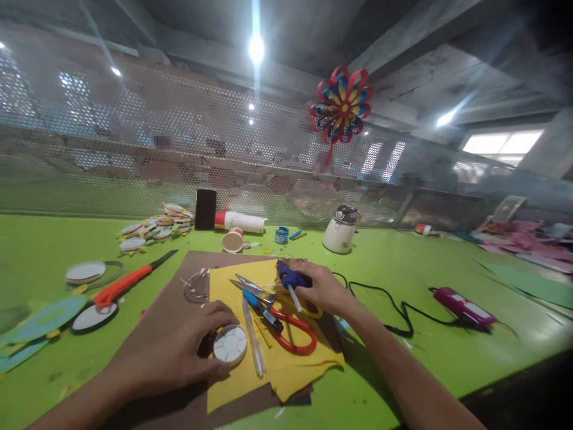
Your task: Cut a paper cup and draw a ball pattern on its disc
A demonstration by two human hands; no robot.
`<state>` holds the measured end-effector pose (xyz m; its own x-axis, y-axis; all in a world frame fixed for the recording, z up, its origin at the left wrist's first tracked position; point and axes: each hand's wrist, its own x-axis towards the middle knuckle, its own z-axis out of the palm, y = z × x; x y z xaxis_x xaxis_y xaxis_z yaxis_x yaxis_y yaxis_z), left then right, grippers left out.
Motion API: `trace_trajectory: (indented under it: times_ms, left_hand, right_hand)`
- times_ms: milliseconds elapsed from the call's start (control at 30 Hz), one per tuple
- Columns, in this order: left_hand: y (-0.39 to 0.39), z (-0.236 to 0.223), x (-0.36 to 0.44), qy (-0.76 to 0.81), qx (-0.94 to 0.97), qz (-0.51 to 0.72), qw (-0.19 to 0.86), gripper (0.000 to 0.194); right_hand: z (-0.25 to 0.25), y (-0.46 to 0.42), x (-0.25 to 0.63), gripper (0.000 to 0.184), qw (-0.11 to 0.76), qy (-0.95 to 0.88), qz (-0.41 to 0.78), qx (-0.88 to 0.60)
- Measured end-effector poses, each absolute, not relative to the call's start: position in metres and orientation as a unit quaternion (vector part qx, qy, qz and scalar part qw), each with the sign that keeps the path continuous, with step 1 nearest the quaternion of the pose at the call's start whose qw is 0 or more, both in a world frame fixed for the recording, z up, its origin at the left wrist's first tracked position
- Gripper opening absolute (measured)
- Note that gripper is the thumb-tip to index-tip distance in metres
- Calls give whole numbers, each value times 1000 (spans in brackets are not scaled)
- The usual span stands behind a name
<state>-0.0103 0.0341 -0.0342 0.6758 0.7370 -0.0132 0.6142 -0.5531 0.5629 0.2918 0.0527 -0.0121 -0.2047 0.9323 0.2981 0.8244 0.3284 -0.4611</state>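
My left hand (179, 346) curls its thumb and fingers around a small white disc (230, 344) marked with a line pattern like a soccer ball. The disc is at the left part of a yellow sheet (228, 385). My right hand (329, 289) grips a dark blue hot glue gun (289, 276), with a pale glue stick (294, 298) poking out of it. Between the hands lie red-handled scissors (295, 343), a blue and black pen-like tool (262, 310) and a clear pen (253, 343). A yellow loop, partly hidden, shows under my right hand.
A brown board (156, 337) lies under the yellow sheet on the green table (385, 382). To the left is an orange-handled knife (125, 285); behind are round pieces (154, 229), paper cups (242, 222) and a white jar (340, 232). A black cord (380, 291) runs towards a purple device (463, 307).
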Motion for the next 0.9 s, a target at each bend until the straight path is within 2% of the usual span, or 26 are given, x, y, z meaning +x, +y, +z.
trace_trajectory:
  times_ms: [333, 567, 733, 900]
  left_hand:
    - [34, -36, -9, 379, 879, 119, 262, 41]
    - [33, -30, -8, 382, 874, 111, 278, 45]
    - [35, -33, -10, 370, 872, 119, 298, 47]
    - [36, -39, -12, 365, 872, 125, 302, 49]
  right_hand:
    - [-25, 64, 293, 31, 342, -712, 89, -606]
    - [-24, 63, 288, 31, 381, -690, 125, -603]
    - [-26, 68, 299, 25, 430, -642, 201, -602]
    - [-17, 69, 317, 43, 487, -573, 335, -568]
